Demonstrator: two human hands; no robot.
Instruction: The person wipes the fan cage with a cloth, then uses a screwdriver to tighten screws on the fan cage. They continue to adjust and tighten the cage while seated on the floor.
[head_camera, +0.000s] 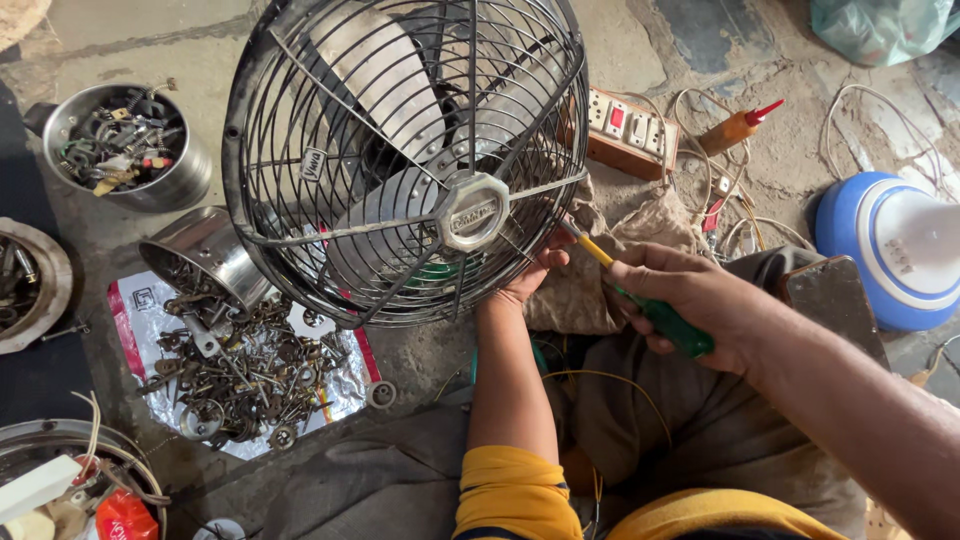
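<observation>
Fan (400, 150) centre on floor (160, 40); bowls (130, 145) and screw pile (240, 370) left; socket strip (628, 130) right behind; lamp (890, 250) far right.

light: soft even daylight on my view, no hard source | shadows: faint, pooled under the fan (405, 160) and my forearms | glare: small glints on the steel bowl (205, 250) and foil sheet (330, 385) | focus: sharp centre | edges: wide-lens bending, slight corner softness

Scattered screws (245, 370) left of fan (400, 150)
</observation>
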